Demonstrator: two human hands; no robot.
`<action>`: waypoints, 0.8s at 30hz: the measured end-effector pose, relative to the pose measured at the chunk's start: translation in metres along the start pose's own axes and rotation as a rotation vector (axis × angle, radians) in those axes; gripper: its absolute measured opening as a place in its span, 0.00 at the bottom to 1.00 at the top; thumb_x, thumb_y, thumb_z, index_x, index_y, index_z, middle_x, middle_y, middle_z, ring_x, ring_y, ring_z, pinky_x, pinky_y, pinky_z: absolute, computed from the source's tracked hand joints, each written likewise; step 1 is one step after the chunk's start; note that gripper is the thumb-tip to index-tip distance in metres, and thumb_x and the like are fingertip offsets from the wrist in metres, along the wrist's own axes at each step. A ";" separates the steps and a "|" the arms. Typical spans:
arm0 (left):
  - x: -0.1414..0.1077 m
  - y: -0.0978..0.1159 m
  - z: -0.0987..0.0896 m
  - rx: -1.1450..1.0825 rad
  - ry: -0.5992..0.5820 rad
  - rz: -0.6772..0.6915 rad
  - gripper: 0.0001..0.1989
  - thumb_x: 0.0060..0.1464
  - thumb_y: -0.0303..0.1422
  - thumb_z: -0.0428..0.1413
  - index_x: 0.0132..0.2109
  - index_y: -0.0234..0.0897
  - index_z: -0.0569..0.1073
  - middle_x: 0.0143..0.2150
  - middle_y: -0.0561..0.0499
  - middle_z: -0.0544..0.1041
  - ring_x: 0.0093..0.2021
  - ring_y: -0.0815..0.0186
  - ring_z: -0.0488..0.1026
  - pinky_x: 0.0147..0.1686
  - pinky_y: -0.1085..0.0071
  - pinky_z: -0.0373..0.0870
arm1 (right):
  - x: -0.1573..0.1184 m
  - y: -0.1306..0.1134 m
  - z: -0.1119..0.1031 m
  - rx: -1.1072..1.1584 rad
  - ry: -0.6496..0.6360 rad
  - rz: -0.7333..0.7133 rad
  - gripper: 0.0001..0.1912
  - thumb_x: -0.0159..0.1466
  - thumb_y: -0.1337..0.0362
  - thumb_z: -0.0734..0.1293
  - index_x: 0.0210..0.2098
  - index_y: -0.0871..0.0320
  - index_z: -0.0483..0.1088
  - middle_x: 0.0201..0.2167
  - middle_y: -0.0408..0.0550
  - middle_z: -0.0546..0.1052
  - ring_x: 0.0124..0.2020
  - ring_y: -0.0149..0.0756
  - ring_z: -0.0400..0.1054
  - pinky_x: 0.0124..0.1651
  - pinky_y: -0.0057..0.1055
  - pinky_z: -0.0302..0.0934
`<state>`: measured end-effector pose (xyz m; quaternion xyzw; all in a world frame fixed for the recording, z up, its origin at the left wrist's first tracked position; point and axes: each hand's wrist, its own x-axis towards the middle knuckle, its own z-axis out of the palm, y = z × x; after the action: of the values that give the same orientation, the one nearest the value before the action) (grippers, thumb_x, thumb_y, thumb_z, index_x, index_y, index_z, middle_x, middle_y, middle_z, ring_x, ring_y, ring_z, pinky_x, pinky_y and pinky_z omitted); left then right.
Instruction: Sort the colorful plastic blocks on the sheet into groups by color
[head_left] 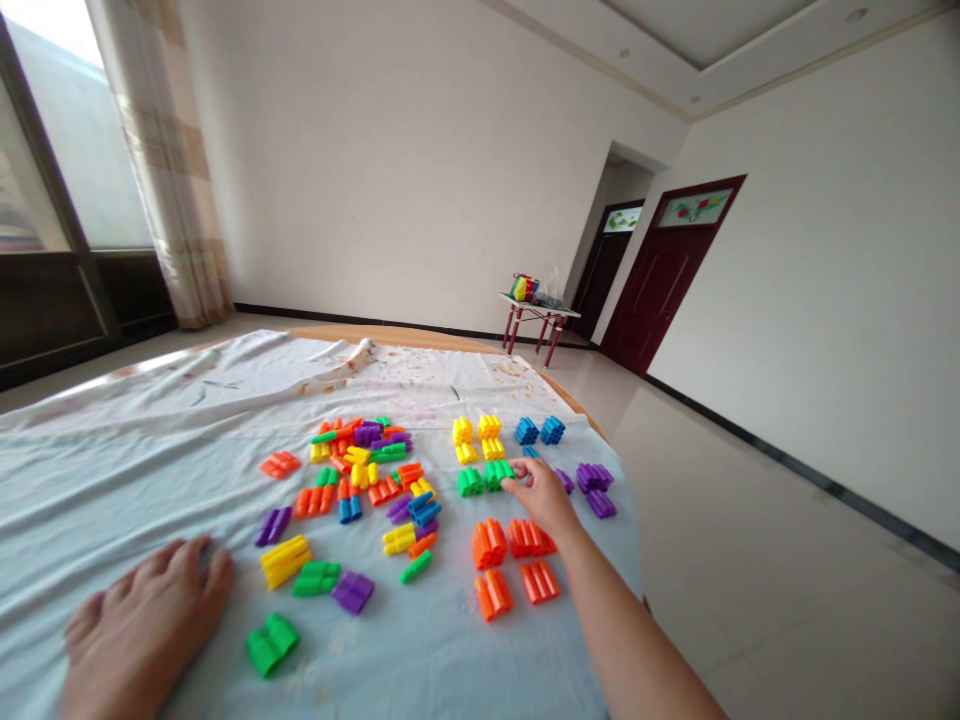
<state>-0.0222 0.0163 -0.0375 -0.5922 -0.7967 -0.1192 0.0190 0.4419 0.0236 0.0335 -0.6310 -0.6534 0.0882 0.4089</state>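
Note:
My left hand (146,625) lies flat on the pale blue cloth (390,660) with its fingers stretched out, holding nothing. At the right of the table, my right hand (541,492) has its thumb and fingers pinched at the edge of a green ribbed plastic block (497,475). Another green block (470,484) stands just left of it. Around that hand are stacks of yellow blocks (489,428), blue blocks (553,430), purple blocks (595,477) and orange blocks (489,543), grouped by colour. A mixed-colour pile (364,475) of similar blocks spreads over the middle.
Nearer my left hand lie a loose green block (272,644), a yellow one (286,562) and a purple one (352,592). The wooden table edge (420,337) shows at the back. Beyond it, a small side table (540,308) holds a colourful bag (523,288).

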 end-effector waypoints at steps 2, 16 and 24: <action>-0.005 0.005 -0.005 0.024 0.034 -0.001 0.27 0.56 0.48 0.34 0.52 0.40 0.66 0.57 0.42 0.69 0.57 0.50 0.63 0.57 0.56 0.49 | -0.008 0.003 -0.005 -0.001 -0.059 0.005 0.14 0.54 0.62 0.69 0.40 0.58 0.73 0.33 0.46 0.74 0.33 0.35 0.68 0.39 0.32 0.63; -0.010 0.013 -0.012 0.046 0.056 -0.014 0.28 0.56 0.47 0.33 0.53 0.41 0.66 0.58 0.43 0.69 0.57 0.52 0.62 0.58 0.55 0.48 | -0.005 0.006 0.003 -0.188 -0.254 0.179 0.12 0.50 0.65 0.70 0.36 0.57 0.75 0.31 0.45 0.77 0.35 0.38 0.71 0.40 0.33 0.60; -0.023 0.028 -0.041 -0.007 -0.032 -0.051 0.29 0.57 0.46 0.35 0.57 0.37 0.65 0.61 0.42 0.65 0.60 0.51 0.60 0.60 0.53 0.47 | -0.006 0.013 0.007 -0.229 -0.295 0.170 0.11 0.53 0.65 0.69 0.37 0.56 0.75 0.32 0.45 0.78 0.37 0.38 0.72 0.41 0.33 0.60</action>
<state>0.0068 -0.0061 0.0029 -0.5737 -0.8112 -0.1130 0.0009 0.4461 0.0232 0.0184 -0.7064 -0.6565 0.1389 0.2252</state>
